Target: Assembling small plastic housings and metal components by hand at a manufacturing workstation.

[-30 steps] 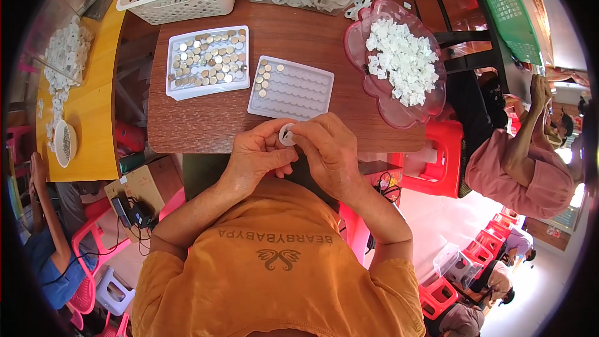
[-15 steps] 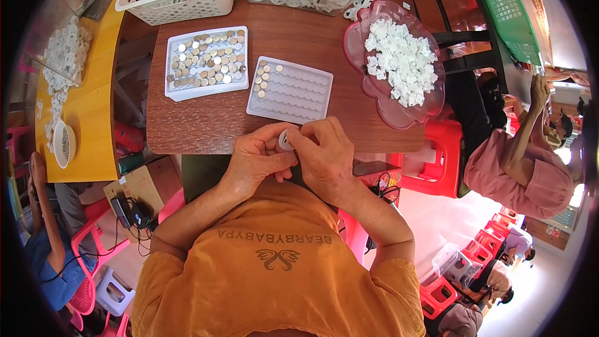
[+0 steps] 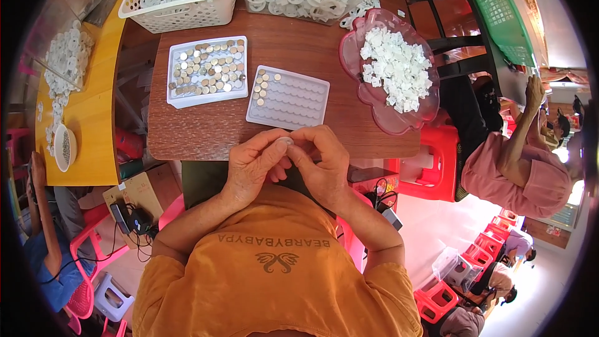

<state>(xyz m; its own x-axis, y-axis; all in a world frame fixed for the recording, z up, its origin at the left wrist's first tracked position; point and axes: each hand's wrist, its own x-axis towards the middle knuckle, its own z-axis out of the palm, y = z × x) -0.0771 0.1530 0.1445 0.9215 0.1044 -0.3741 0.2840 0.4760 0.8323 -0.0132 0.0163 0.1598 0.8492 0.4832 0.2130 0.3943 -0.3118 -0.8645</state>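
My left hand (image 3: 253,165) and my right hand (image 3: 326,163) meet just off the table's near edge, in front of my body. Between the thumbs and fingertips of both is a small white round plastic piece (image 3: 286,140), mostly covered by the fingers. Straight beyond the hands lies a pale ridged tray (image 3: 293,101) with several small round metal discs (image 3: 261,86) at its left side. Left of it, a white tray (image 3: 206,97) holds many more such discs, which look like button cells.
A pink flower-shaped bowl (image 3: 380,115) of small white pieces stands at the right. White basket (image 3: 181,20) and clear bin (image 3: 293,6) with round plastic parts sit at the back. Yellow table (image 3: 93,118) holds a white cup (image 3: 70,156). People sit on both sides.
Both hands have turned and drawn closer round the white round piece, so less of it shows. The right hand's fingers are lower and straighter. The view has shifted slightly.
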